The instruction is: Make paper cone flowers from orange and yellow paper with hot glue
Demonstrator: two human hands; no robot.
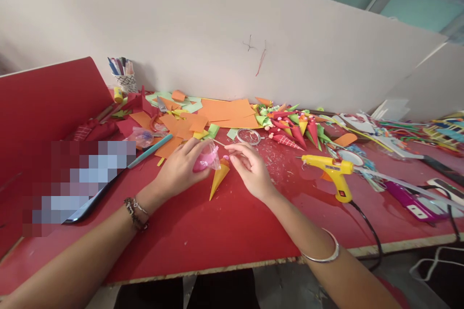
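My left hand [183, 166] is closed around a small clear plastic bag [208, 157] with something bright pink inside, possibly clay. The fingertips of my right hand [252, 166] pinch the end of a thin pale stick [219, 143], whose other end reaches the bag. Between my hands, a yellow paper cone [219, 179] points its tip toward me. Small pink bits sit at the cone's wide end, close to my right thumb; whether the thumb touches it I cannot tell.
A yellow glue gun [331, 169] lies to the right, its black cord running over the table's front edge. Finished paper cones [290, 128] are heaped at the back, beside orange paper sheets [228, 111]. A phone [97, 198], partly blurred out, and a pen cup [125, 79] are on the left.
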